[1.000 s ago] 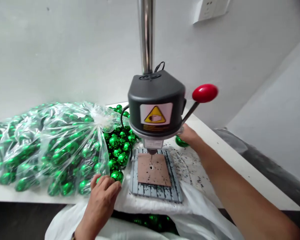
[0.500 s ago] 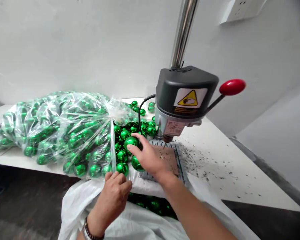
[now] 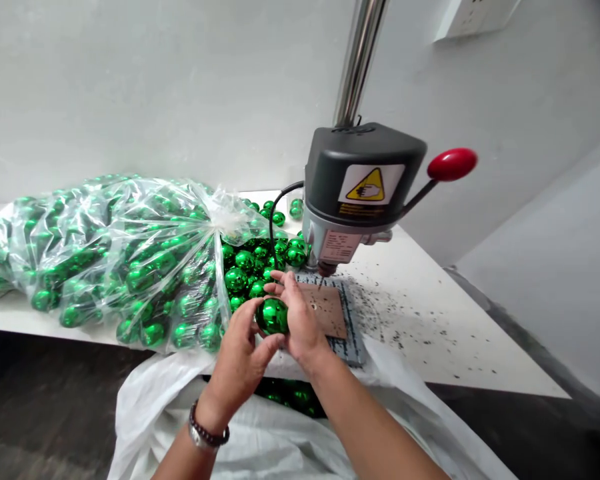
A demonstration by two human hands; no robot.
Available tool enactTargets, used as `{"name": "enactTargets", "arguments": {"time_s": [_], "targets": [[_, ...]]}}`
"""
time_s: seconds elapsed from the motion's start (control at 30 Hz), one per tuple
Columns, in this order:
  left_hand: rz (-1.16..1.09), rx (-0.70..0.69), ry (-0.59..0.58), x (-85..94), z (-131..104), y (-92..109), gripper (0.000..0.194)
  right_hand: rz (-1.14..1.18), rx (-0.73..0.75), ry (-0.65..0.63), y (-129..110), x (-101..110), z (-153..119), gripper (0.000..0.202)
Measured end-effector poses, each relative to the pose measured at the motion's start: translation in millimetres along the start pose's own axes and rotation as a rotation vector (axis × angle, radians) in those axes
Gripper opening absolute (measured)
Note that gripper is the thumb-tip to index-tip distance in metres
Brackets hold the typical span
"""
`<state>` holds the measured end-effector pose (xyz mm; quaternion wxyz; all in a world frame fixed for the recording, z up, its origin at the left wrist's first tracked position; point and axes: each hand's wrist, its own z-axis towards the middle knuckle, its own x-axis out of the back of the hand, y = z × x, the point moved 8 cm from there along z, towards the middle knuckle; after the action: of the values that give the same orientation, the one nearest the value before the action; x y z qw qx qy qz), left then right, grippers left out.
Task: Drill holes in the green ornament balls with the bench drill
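One shiny green bauble [image 3: 273, 316] is between my two hands at the near edge of the drill press base. My left hand [image 3: 243, 350] curls round its left side, thumb below and fingers at the upper left. On its right side rests my right hand [image 3: 301, 321], with fingers reaching up past the top; how firmly it grips, I cannot tell. Just behind lie more green baubles [image 3: 236, 279] in the mouth of a clear plastic bag [image 3: 219, 257]. To the right stands the drill press [image 3: 365, 180], its bit above a brown board [image 3: 333, 307] on the base.
A red-knobbed lever [image 3: 453, 165] sticks out right of the drill. Dark shavings [image 3: 395, 313] are scattered over the white table [image 3: 460, 340]. In front, a white sack [image 3: 165, 407] hangs open with green baubles inside. A black cable [image 3: 273, 227] loops beside the drill.
My left hand has risen from the bag's edge to the bauble, its fist opening round it. My right hand has drawn the bauble nearer and lower. The view has shifted slightly.
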<state>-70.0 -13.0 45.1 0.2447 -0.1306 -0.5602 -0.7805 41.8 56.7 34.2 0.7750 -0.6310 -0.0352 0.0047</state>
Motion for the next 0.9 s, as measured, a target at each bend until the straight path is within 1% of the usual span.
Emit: {"name": "enactTargets", "arguments": {"time_s": [0.1, 0.2, 0.27, 0.33, 0.4, 0.47, 0.53, 0.6, 0.67, 0.8, 0.9], "targets": [[-0.112, 0.082, -0.112, -20.3, 0, 4, 0.057, 0.019, -0.063, 0.017, 5, 15, -16, 0.072], [-0.266, 0.26, -0.185, -34.4, -1, -1, 0.054, 0.0, -0.105, 0.045, 8, 40, -35, 0.066], [-0.399, 0.39, -0.169, -39.7, 0, -7, 0.051, -0.064, -0.125, 0.103, 10, 66, -46, 0.061], [-0.483, 0.482, -0.14, -44.7, 5, -10, 0.051, -0.176, -0.125, 0.194, 11, 96, -54, 0.058], [-0.481, 0.528, -0.145, -51.7, 15, -10, 0.05, -0.289, -0.113, 0.275, 13, 123, -58, 0.057], [-0.453, 0.556, -0.176, -60.9, 27, -8, 0.047, -0.355, -0.105, 0.293, 17, 138, -58, 0.055], [-0.456, 0.606, -0.227, -72.4, 37, -9, 0.045, -0.397, -0.092, 0.265, 22, 143, -55, 0.049], [-0.454, 0.661, -0.277, -83.0, 45, -13, 0.046, -0.455, -0.058, 0.229, 24, 142, -54, 0.041], [-0.417, 0.681, -0.301, -89.2, 51, -20, 0.05, -0.511, -0.019, 0.193, 26, 138, -53, 0.035], [-0.367, 0.649, -0.312, -95.2, 56, -31, 0.056, -0.607, 0.025, 0.159, 30, 133, -51, 0.035], [-0.369, 0.584, -0.344, -101.0, 57, -30, 0.052, -0.681, 0.052, 0.134, 31, 129, -42, 0.035]]}}
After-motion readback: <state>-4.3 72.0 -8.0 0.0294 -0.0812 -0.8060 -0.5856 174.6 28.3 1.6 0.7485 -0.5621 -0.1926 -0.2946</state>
